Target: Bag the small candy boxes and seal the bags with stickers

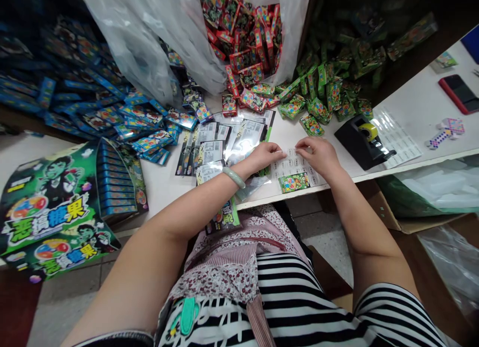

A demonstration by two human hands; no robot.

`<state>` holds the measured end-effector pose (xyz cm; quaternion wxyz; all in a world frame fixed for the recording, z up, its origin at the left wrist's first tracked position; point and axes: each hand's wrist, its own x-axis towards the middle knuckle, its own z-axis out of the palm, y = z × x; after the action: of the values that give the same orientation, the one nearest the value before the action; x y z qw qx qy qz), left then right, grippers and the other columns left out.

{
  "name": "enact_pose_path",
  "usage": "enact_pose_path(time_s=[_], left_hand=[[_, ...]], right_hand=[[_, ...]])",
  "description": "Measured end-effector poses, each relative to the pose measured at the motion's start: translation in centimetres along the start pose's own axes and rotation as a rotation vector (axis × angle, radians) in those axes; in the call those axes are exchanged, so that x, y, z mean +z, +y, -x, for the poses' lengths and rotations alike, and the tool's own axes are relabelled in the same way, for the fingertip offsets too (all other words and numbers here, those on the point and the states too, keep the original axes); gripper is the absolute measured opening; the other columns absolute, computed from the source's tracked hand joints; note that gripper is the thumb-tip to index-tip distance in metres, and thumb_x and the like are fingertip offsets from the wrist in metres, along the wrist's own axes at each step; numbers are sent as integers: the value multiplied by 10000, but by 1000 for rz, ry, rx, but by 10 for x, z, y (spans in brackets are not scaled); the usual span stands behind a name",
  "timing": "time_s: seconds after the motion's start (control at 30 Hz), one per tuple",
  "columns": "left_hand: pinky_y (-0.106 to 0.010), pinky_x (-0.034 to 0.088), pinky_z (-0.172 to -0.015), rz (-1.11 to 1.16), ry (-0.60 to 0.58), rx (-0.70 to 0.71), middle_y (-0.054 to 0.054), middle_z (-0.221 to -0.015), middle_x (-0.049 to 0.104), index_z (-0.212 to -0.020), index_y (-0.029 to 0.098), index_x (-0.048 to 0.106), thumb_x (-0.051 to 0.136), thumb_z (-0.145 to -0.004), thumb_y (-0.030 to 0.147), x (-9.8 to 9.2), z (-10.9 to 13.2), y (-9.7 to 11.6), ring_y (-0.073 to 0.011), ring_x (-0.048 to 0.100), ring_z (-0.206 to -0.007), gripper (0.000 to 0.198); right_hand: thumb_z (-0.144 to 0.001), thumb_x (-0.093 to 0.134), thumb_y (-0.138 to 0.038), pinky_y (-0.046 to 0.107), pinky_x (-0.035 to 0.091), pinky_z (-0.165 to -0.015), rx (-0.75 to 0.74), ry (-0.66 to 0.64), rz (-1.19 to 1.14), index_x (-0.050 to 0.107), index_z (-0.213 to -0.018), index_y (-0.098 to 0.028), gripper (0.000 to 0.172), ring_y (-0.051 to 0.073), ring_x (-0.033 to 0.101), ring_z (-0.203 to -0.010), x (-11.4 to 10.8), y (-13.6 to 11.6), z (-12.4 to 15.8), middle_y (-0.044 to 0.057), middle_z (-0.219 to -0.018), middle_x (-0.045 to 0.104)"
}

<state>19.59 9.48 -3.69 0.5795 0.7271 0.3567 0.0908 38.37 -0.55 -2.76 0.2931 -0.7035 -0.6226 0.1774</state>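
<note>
Both hands meet over a sheet of round clear stickers [295,163] that lies at the table's front edge. My left hand [265,156] has its thumb and fingers pinched at the sheet's upper left part. From the other side, my right hand [318,155] pinches near the sheet's top; whether a single sticker is between the fingers is too small to see. A small green candy box [294,182] rests on the lower part of the sheet. Left of it, partly under my left forearm, several printed plastic pouches [213,150] overlap in a pile.
Blue boxes [145,122] heap at the left, red boxes [247,52] fill a plastic bag behind, and green boxes [322,95] spill at the right. A display carton [48,202] holds rows of blue boxes. A tape dispenser [362,140] and a phone [460,93] sit right.
</note>
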Motion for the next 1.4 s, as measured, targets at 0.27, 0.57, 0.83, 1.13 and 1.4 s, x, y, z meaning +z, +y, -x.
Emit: enact_pose_path(time_s=[0.27,0.57,0.83,1.13,1.4], left_hand=[[-302,245,-555,-73,9,3,23,-524,405,-588,200,553,663,-829,357,1,-1,-1,-108,334,-514,308],[-259,345,-620,-29,1,112,22,-665,541,-724,169,609,696,-758,257,-3,-1,3,-111,455,-631,128],[-272,384,-561,45,25,-49,16,-598,543,-728,184,602,674,-814,230,-12,4,-4,-111,492,-518,122],[-303,370,-613,-116,59,-27,6,-602,555,-758,194,594,708,-779,187,-17,-3,-14,-150,523,-567,115],[-353,412,-736,-667,159,-38,-90,-839,653,-1199,145,585,719,-837,290,-14,4,6,-280,618,-844,412]], right_hand=[[-886,631,-282,445,453,-952,-58,80,41,720,-1022,-221,174,305,636,-1063,4,6,12,105,-1087,737],[-821,707,-277,419,465,-915,-17,-127,-82,745,-913,-232,109,268,675,-955,2,0,-10,65,-989,776],[-778,702,-285,412,500,-892,71,-82,-183,728,-977,-220,211,264,678,-974,7,10,-9,76,-1029,756],[-709,701,-335,323,472,-631,263,-80,-379,632,-1172,-226,481,159,547,-640,-9,48,0,2,-821,624],[-754,629,-343,347,454,-605,364,-101,-284,654,-1113,-220,381,183,532,-553,-2,53,6,-22,-655,558]])
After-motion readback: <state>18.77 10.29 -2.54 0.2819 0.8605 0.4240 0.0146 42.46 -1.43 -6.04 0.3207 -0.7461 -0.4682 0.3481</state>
